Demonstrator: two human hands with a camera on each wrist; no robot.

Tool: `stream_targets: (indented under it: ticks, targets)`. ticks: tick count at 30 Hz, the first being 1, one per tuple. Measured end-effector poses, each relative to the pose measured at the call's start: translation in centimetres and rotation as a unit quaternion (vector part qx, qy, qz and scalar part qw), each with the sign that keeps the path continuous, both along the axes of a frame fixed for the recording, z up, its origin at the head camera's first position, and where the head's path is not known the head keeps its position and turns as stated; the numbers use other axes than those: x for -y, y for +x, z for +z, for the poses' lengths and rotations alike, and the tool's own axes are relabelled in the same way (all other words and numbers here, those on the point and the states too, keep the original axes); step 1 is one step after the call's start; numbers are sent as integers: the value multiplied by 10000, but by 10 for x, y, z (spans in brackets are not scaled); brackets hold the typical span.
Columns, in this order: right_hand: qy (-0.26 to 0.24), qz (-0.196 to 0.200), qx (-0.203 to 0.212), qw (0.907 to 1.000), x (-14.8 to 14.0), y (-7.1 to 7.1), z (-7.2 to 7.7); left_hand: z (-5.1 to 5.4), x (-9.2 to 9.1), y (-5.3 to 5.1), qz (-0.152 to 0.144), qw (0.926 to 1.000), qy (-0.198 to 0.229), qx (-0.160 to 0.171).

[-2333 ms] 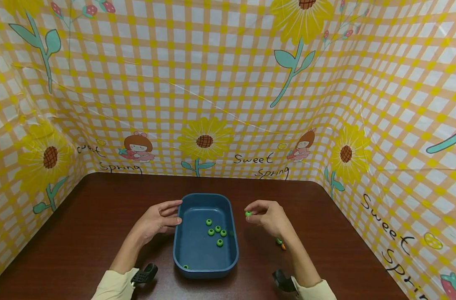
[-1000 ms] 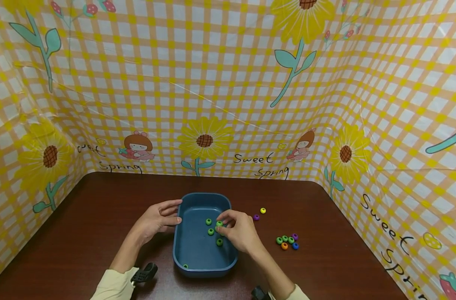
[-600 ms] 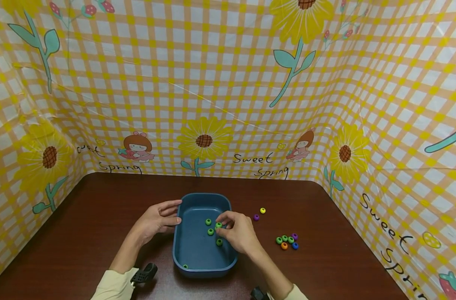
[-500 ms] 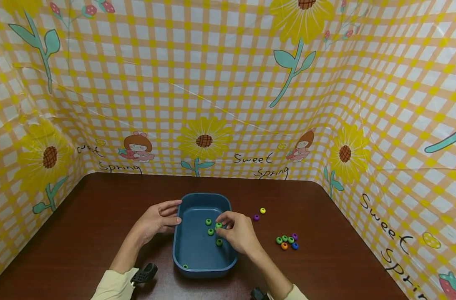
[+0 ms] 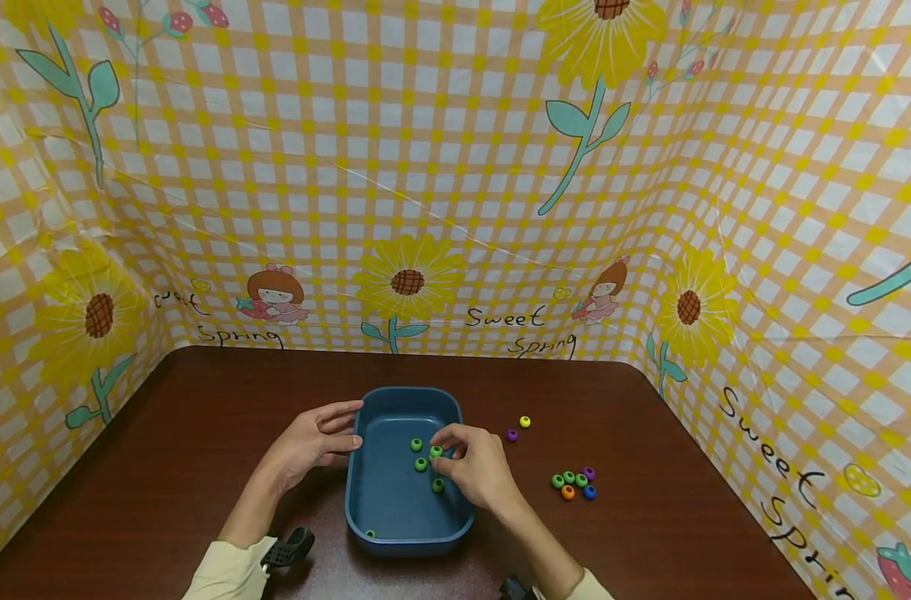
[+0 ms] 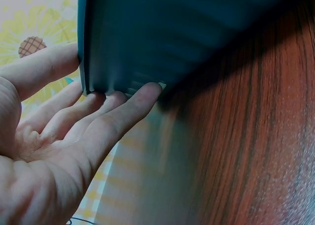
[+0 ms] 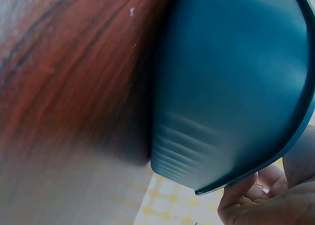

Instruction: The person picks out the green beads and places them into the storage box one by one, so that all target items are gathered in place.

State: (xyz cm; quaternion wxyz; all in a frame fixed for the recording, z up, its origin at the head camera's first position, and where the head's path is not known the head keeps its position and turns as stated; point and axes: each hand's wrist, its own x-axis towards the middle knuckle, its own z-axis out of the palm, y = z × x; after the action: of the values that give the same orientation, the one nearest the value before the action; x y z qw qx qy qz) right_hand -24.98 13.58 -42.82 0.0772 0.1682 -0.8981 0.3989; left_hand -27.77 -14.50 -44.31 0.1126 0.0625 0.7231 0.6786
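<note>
Since the earliest frame, the right hand has swung leftward from above the table and over the right wall of the blue tray, taking a green bead along; in the half second just past, it has hardly moved. Thumb and fingertips pinch that bead narrowly, holding it inside the tray, right of centre. Four more green beads show plainly on the tray floor: three around the held one and another in the near left corner, partly hidden by the wall. The left hand touches the tray's left side, fingers nearly straight and spread wide, the thumb apart from the index finger; the left wrist view has the fingertips against the rim and the outer wall. On the table, to the right of the tray, a yellow bead lies near a purple bead. Farther right and closer to the person sits a cluster: three green beads in a row, a second purple bead at their right end, an orange bead and a blue bead just below. Behind hangs a yellow checked sheet printed with sunflowers.
</note>
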Motion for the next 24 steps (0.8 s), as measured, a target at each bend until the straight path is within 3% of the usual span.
stream_targets:
  ticks: [24]
  targets:
    - [102, -26, -47, 9999, 1, -1, 1, 0, 0, -1, -13, 10000, 74, 7]
